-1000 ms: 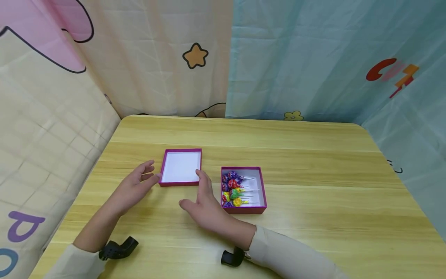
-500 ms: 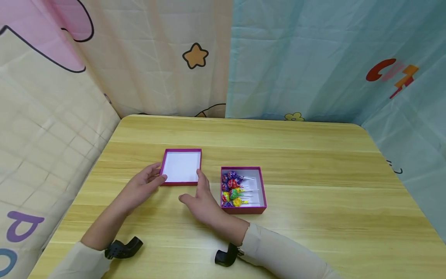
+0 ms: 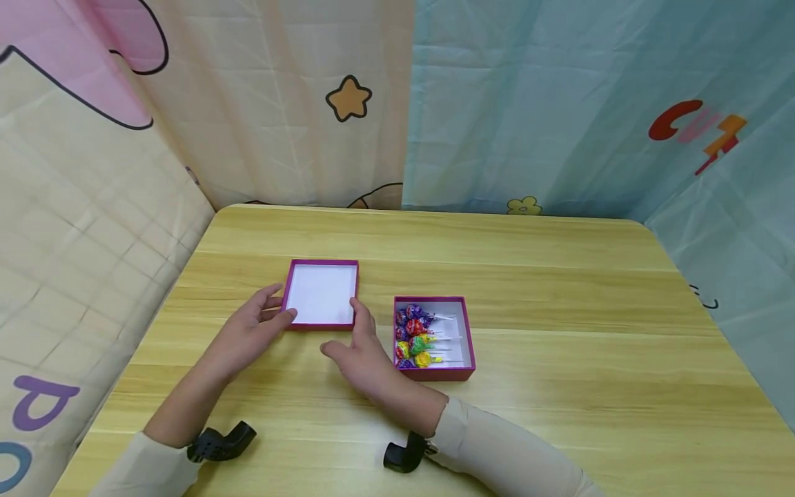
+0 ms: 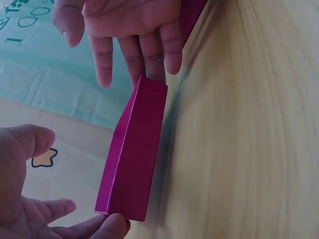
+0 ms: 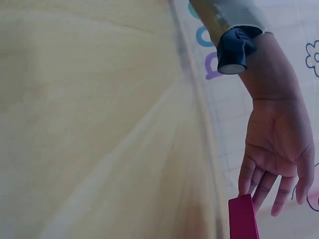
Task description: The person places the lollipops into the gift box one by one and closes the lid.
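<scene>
A square magenta lid (image 3: 323, 293) with a white inside lies between both hands, its open side facing up. My left hand (image 3: 248, 331) touches its left side with extended fingers, and my right hand (image 3: 366, 362) has its fingertips at the opposite side. In the left wrist view the lid (image 4: 134, 154) stands edge-on between the fingertips, with a shadow on the table beneath it. To the right of the lid is the matching magenta box (image 3: 435, 375), holding several wrapped lollipops (image 3: 415, 328) with white sticks. The right wrist view shows the left palm (image 5: 274, 134) and one lid corner.
A light wooden table (image 3: 577, 331) carries everything. Patterned curtains (image 3: 279, 103) hang behind it and along the left and right sides. Black wrist cameras (image 3: 220, 442) sit on both forearms, close over the tabletop.
My left hand has moved right to the lid's side, and the right hand has drawn slightly leftward. The lid has shifted a little left and away. The lollipop box has stayed put.
</scene>
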A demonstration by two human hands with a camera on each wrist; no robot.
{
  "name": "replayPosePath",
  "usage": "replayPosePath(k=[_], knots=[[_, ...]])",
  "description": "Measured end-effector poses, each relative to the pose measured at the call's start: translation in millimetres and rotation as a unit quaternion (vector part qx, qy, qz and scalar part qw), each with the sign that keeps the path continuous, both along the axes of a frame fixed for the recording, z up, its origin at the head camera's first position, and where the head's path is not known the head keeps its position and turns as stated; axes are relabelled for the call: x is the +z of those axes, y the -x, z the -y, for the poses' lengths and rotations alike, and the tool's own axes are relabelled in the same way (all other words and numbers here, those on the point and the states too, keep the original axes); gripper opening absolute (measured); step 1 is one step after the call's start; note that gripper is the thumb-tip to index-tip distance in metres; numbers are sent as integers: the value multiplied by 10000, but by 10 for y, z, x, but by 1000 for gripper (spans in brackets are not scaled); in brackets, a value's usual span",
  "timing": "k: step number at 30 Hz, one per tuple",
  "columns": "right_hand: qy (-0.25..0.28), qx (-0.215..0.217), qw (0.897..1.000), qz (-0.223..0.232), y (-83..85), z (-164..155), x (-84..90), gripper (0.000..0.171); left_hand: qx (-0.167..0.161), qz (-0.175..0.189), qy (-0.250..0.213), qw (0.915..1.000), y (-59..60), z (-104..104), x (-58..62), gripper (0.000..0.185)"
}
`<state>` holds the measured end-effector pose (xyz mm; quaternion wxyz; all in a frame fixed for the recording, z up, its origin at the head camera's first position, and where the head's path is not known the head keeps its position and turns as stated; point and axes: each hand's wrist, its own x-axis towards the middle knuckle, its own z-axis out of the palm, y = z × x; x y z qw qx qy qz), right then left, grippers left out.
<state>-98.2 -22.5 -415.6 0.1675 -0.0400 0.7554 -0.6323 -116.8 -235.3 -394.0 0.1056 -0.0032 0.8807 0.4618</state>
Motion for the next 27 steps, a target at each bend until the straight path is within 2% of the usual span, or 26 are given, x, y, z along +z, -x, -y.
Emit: replayPosePath(k=[7,15,23,27], knots=[[174,-170,9995,-176,47,-38,126,83,-9,-279,-82,9996,-33,-1,109,80],[1158,-129,9926,-355,131,-133,248,87,6,-468,-175,9988,-50,-40,263,82],[792,84,9954,-532,171,-253,374,84,-211,-892,-354,9952,-48,-63,362,78],[836,257,9947,-536,180,-320,439,78,-280,-1046,-492,9929,-59,-82,399,74]])
